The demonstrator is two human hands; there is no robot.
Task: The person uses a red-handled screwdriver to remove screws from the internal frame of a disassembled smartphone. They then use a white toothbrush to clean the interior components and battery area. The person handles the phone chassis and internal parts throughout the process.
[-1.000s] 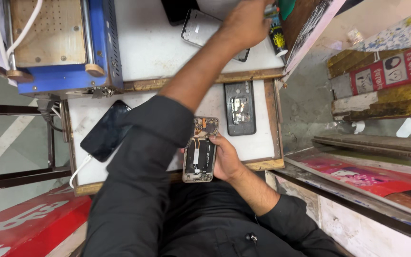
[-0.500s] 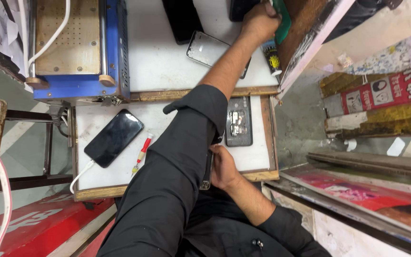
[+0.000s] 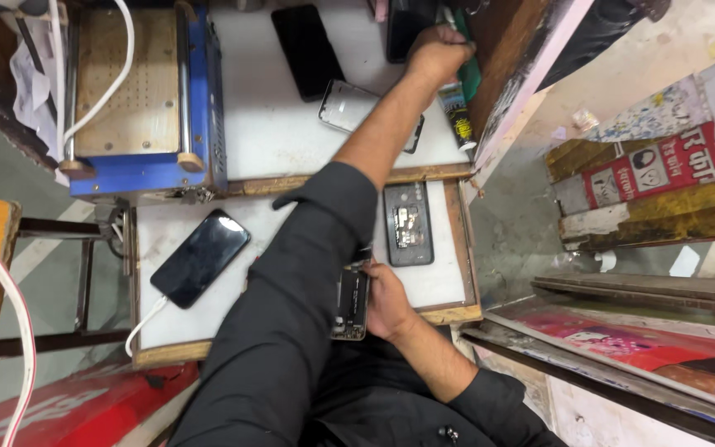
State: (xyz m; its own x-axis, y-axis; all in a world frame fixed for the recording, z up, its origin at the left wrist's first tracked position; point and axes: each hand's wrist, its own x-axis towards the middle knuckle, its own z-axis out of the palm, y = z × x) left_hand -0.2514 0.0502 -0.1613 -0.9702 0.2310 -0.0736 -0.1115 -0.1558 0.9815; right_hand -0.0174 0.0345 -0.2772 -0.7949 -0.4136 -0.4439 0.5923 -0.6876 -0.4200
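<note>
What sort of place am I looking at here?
Likely a small phone repair stall: an opened phone in the right hand, a bare phone back shell on the white worktop, and a blue bench machine alongside.

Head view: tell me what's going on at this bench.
A person is at a small phone repair bench. Their left hand is stretched to the far right corner, closed around a green-handled tool next to a yellow and black tube. Their right hand holds an opened phone at the near edge. A dark phone shell lies on the white mat, and a black phone lies plugged into a white cable.
</note>
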